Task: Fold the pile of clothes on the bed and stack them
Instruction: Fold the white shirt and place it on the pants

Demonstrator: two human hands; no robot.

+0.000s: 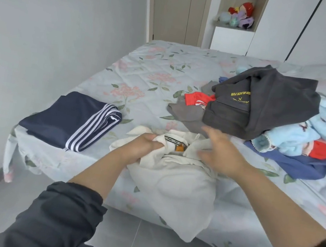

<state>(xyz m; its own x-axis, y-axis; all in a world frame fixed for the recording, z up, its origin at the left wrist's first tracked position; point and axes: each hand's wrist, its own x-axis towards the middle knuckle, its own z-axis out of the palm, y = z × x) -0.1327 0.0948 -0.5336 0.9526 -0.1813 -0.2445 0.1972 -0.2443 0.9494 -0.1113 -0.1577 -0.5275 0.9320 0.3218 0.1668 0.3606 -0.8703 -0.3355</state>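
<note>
While in left hand [144, 146], one cream shirt [178, 182]

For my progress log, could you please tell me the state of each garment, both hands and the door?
navy striped garment: folded, flat on the bed.
white shirt: unfolded, bunched, hanging over the bed edge.
left hand: grips the white shirt.
right hand: open, fingers spread over the shirt.
dark grey sweatshirt: unfolded, heaped over other clothes.
light blue fleece: crumpled beside it.
door: closed.
</note>
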